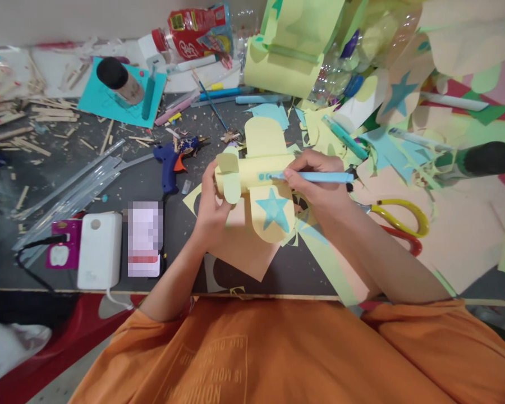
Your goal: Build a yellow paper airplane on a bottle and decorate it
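I'm at a dark desk [180, 224] against a pale wall [76, 19], its top strewn with wooden sticks [54, 115] on the left and cut paper [441, 224] on the right. The yellow paper plane [248, 171] is in front of me, above loose paper, its long axis running left to right: small tail at my left, front end by my right hand [322, 188]. One wing reaches away; the other, with a blue star [273, 210], comes toward me. My left hand [214, 207] has its fingers curled closed round the tail end. My right fingers pinch a light blue marker [328, 177], its tip at small blue marks on the body. A red-labelled bottle [197, 33] lies at the back; I can't tell what's in it, nor in the black-capped bottle [128, 87] on the turquoise sheet [90, 92].
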The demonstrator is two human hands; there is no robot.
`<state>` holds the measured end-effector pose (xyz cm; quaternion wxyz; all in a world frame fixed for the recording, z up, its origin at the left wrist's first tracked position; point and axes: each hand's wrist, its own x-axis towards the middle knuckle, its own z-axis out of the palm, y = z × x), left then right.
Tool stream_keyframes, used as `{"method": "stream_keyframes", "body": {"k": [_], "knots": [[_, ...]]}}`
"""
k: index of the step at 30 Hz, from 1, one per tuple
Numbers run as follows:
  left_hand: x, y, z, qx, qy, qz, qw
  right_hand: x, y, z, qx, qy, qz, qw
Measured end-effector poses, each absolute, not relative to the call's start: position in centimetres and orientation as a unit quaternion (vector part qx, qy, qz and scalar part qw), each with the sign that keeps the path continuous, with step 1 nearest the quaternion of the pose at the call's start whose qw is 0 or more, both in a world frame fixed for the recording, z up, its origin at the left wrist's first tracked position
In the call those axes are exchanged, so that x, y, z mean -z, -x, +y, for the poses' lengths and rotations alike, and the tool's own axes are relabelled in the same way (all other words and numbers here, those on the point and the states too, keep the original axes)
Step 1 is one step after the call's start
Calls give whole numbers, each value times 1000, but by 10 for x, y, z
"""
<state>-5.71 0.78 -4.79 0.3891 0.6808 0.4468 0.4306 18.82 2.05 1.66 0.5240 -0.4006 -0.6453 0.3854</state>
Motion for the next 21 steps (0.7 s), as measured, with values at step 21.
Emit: {"method": "stream_keyframes", "body": {"k": [21], "knots": [[46,60,9,-418,-677,453,401,-27,-192,18,-449,434,-570,534]]}}
